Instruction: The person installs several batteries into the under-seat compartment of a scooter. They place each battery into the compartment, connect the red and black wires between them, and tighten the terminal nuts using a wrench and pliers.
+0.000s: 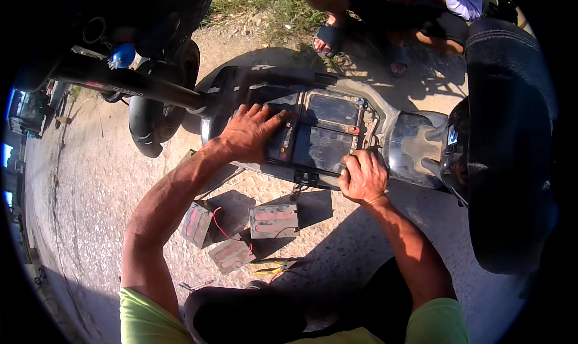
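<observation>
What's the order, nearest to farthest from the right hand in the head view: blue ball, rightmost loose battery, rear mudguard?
From the right hand:
1. Rear mudguard, just to its right.
2. Rightmost loose battery, on the ground, lower left.
3. Blue ball, hanging far upper left.

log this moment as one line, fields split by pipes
left hand: spread over black rectangular batteries | right hand: curled by their near right corner | three grey box-shaped batteries: on pale rough ground
</observation>
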